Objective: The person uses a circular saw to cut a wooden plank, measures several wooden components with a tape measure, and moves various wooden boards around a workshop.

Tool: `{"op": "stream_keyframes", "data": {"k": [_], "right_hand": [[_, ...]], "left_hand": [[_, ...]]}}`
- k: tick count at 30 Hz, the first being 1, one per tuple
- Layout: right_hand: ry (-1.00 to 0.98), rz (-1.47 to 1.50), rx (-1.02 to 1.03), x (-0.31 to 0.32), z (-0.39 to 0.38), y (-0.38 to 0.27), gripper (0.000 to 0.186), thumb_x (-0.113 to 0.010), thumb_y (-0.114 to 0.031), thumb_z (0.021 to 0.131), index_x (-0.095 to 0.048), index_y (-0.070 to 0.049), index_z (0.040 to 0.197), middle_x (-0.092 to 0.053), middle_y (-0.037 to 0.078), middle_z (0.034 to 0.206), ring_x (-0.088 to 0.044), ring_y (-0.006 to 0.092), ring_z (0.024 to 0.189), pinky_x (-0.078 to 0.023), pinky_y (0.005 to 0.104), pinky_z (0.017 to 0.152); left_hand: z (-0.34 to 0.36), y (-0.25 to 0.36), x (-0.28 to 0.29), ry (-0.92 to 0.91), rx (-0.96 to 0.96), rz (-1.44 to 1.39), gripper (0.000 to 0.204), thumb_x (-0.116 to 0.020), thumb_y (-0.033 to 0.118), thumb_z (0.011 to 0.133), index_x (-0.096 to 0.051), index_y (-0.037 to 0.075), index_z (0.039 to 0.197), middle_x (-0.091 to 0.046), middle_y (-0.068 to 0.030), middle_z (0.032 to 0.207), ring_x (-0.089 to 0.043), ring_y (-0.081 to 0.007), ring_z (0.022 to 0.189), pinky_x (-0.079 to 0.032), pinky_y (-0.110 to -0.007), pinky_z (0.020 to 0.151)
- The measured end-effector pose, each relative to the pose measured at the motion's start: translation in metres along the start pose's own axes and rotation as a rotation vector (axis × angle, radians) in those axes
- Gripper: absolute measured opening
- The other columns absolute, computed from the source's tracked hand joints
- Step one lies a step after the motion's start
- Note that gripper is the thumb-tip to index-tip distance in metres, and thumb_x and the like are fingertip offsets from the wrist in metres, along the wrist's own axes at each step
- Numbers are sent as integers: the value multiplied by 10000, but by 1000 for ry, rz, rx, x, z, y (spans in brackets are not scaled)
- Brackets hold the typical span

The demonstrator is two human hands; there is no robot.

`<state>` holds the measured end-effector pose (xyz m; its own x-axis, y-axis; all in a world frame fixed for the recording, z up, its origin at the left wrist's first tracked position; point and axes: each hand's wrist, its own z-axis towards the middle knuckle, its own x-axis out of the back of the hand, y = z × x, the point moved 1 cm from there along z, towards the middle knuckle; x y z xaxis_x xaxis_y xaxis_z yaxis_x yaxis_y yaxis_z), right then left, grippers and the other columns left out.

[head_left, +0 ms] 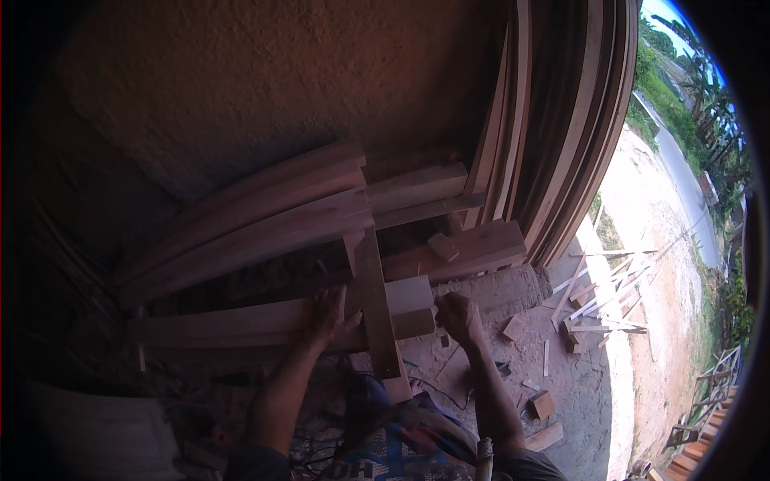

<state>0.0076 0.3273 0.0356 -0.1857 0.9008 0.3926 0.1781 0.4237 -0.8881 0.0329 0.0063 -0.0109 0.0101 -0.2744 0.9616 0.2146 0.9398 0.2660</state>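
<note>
Holding centre frame, we list a narrow upright plank (374, 301) with our left hand (329, 317) pressed open-palmed against its left edge and the long horizontal board (233, 321) behind, while our right hand (457, 314) is curled at the end of a pale squared block (411, 305); whether it truly clasps the block we cannot tell. Stacked boards (265, 212) crowd the upper left, leaning planks (561, 136) the upper right, and open room lies at right, a sunlit dirt yard (666, 264) scattered with pale offcut strips (609, 280).

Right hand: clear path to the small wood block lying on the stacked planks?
Probably yes. The right hand sits just below the small wood block, with only open plank surface between; nothing covers the block.
</note>
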Motion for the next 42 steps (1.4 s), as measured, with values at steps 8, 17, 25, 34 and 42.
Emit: {"op": "stream_keyframes", "data": {"k": [8, 17, 25, 34, 42], "right_hand": [[332, -769, 311, -3, 155, 73, 280, -616, -197, 867, -637, -172, 1145, -594, 113, 1194, -559, 362, 1128, -502, 459, 904], [248, -536, 93, 45, 194, 100, 280, -541, -85, 844, -596, -119, 1116, -636, 173, 1149, -594, 457, 1047, -528, 490, 817], [1259, 510, -164, 78, 0, 207, 651, -586, -223, 982, -285, -32, 1527, -470, 215, 1444, -552, 275, 1225, -502, 341, 924], [544, 496, -1140, -110, -291, 390, 511, -605, -160, 862, -560, -14, 1349, -667, 118, 936, -634, 187, 738, -498, 312, 535], [437, -178, -647, -157, -254, 514, 447, -548, -279, 862, -616, 2, 1203, -681, 277, 999, -661, 439, 931, -525, 523, 826]], "left_hand": [[9, -5, -19, 35, -47, -46, 832, -645, 520, 822, -410, -39, 1391, -491, -266, 1345, -453, -442, 1237, -321, -552, 1065], [5, -13, -19, 1, -40, -63, 834, -637, 519, 818, -400, -36, 1394, -492, -253, 1342, -446, -443, 1245, -310, -570, 1070], [10, -9, -22, 15, -66, 20, 783, -625, 507, 830, -436, -39, 1358, -507, -252, 1317, -467, -444, 1222, -342, -564, 1050], [14, 13, -9, -123, -66, 42, 810, -549, 496, 901, -345, -69, 1444, -442, -312, 1405, -420, -466, 1303, -320, -520, 1097], [-3, -43, -25, -215, 14, -11, 866, -460, 554, 954, -236, -74, 1506, -282, -318, 1525, -291, -429, 1421, -251, -481, 1158]]}}
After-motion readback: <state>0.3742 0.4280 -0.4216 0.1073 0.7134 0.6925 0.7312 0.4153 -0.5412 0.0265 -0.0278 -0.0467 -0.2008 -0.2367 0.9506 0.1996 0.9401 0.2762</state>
